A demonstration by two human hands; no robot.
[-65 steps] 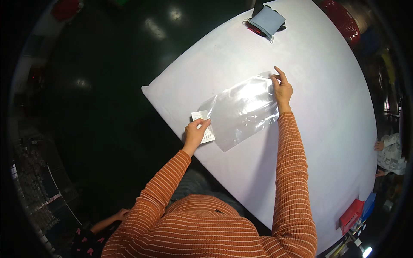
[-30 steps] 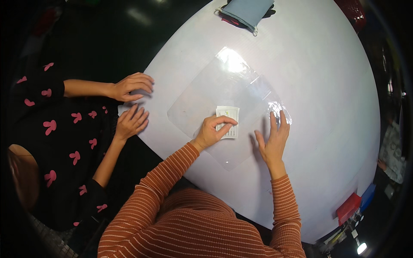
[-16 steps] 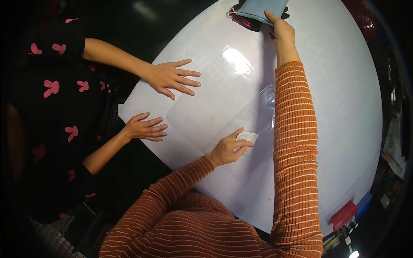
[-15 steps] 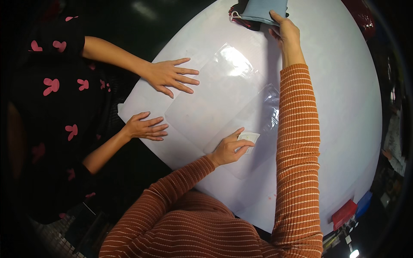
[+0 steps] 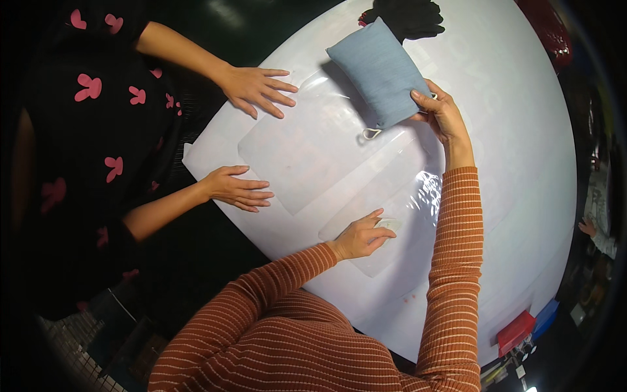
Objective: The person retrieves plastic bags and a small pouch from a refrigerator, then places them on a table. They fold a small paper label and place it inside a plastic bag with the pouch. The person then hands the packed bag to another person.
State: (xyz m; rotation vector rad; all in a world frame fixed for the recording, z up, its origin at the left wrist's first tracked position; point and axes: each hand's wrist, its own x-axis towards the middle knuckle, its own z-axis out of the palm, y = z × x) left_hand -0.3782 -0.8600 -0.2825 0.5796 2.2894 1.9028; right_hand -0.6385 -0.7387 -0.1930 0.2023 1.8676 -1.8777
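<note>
My right hand (image 5: 447, 117) grips one corner of a padded light blue fabric pouch (image 5: 377, 73), thumb on top, and holds it above the white table (image 5: 516, 163). A small white cord loop (image 5: 371, 134) hangs from the pouch's near corner. Closer to me, my left hand (image 5: 361, 236) pinches a small white paper slip (image 5: 388, 224), mostly covered by the fingers. Under that hand lies a clear plastic bag (image 5: 372, 196), with glare near its right end. Another clear plastic bag (image 5: 294, 160) lies flat to its left.
On the left, a person in a black top rests one spread hand (image 5: 261, 90) by the far bag and another hand (image 5: 236, 188) near the table's left edge. Dark gloves (image 5: 415, 18) lie at the far edge. Red (image 5: 516, 332) and blue (image 5: 546, 317) items sit at the near right.
My right hand has lifted the blue pouch off the dark gloves and brought it nearer. My left hand has shifted slightly right with the paper slip. The other person's hands moved slightly.
</note>
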